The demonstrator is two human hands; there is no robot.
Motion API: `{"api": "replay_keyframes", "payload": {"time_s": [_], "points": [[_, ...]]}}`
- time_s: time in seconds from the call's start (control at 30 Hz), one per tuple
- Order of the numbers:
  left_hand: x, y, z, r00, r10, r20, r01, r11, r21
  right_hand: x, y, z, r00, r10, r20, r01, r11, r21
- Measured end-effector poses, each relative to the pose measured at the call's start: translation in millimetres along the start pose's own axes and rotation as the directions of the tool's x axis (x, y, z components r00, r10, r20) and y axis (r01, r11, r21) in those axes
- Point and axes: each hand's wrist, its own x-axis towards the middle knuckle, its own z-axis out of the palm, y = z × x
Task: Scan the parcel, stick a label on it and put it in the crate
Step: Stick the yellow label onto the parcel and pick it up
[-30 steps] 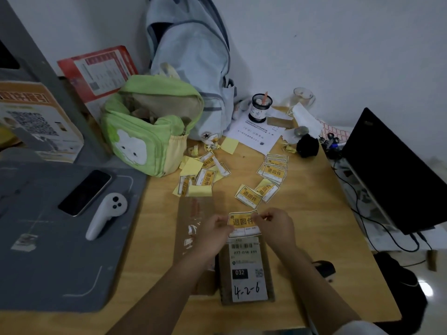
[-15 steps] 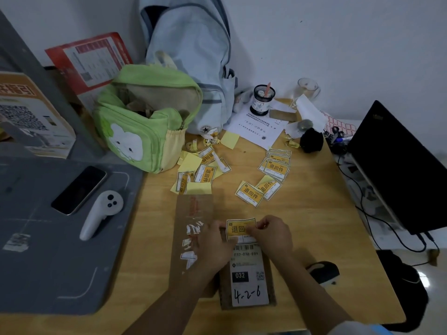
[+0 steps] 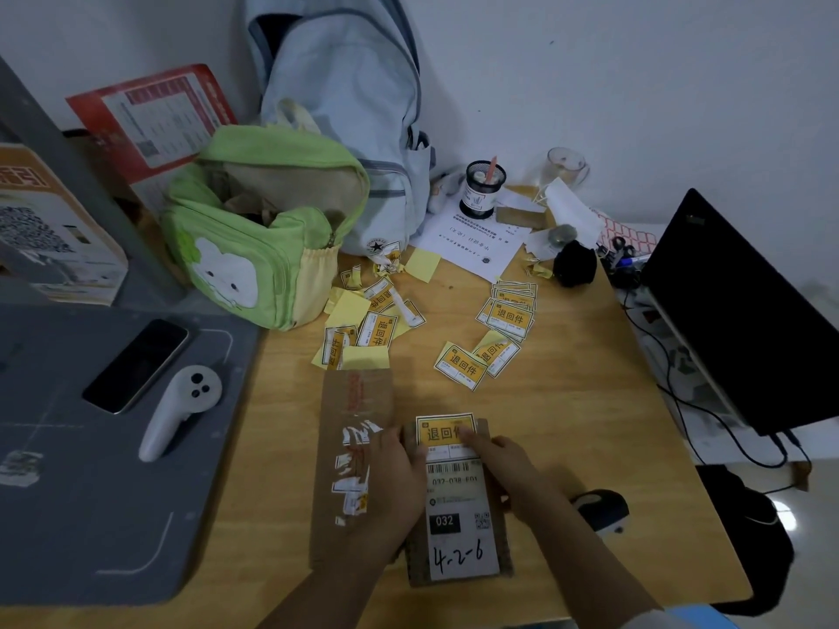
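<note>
A small brown cardboard parcel (image 3: 503, 528) lies flat near the table's front edge, with a white shipping slip marked "4-2-6" (image 3: 458, 528) on top. A yellow label (image 3: 442, 432) lies on the parcel's far end. My right hand (image 3: 501, 465) presses its fingers on the label's right part. My left hand (image 3: 390, 483) rests on the parcel's left edge, its thumb touching the label's left side. A black handheld scanner (image 3: 599, 510) lies just right of my right arm. No crate is in view.
A flat brown envelope (image 3: 354, 410) lies left of the parcel. Loose yellow labels (image 3: 461, 365) and backing papers (image 3: 363, 329) litter the wooden table (image 3: 567, 415). A green bag (image 3: 254, 233), grey backpack (image 3: 345, 111), pen cup (image 3: 481, 188), laptop (image 3: 744, 320), phone (image 3: 136, 365) and white controller (image 3: 177, 410) surround them.
Both hands brought the yellow label down from above the parcel onto its far end, and the fingers now press it flat. The camera view shifted slightly downward.
</note>
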Motion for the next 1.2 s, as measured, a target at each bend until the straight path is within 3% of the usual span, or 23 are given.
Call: {"api": "replay_keyframes", "payload": {"time_s": [0.13, 0.33, 0.53, 0.67, 0.83, 1.2], "points": [[-7.5, 9.6, -4.1, 0.998, 0.068, -0.012, -0.068, 0.998, 0.01, -7.2, -5.1, 0.2, 0.999, -0.019, 0.042, 0.013, 0.99, 0.143], [-11.5, 45.7, -25.0, 0.972, 0.236, 0.013, -0.236, 0.972, -0.002, -26.7, -21.8, -11.7, 0.999, -0.033, 0.014, 0.03, 0.984, 0.174], [-14.3, 92.5, -56.0, 0.936, 0.345, -0.075, -0.35, 0.934, -0.074, -61.7, -70.3, -31.7, 0.966, -0.249, -0.074, 0.259, 0.932, 0.255], [-19.8, 128.8, -82.0, 0.876, 0.471, -0.103, -0.48, 0.874, -0.08, -101.2, -99.8, -46.2, 0.922, -0.367, -0.124, 0.387, 0.863, 0.325], [-36.0, 183.2, -117.2, 0.795, 0.562, -0.227, -0.6, 0.783, -0.163, -159.8, -128.9, -64.5, 0.837, -0.513, -0.19, 0.545, 0.751, 0.372], [-100.3, 278.7, -177.7, 0.702, 0.625, -0.342, -0.711, 0.645, -0.281, -283.9, -163.4, -100.0, 0.552, -0.758, -0.349, 0.834, 0.508, 0.215]]}}
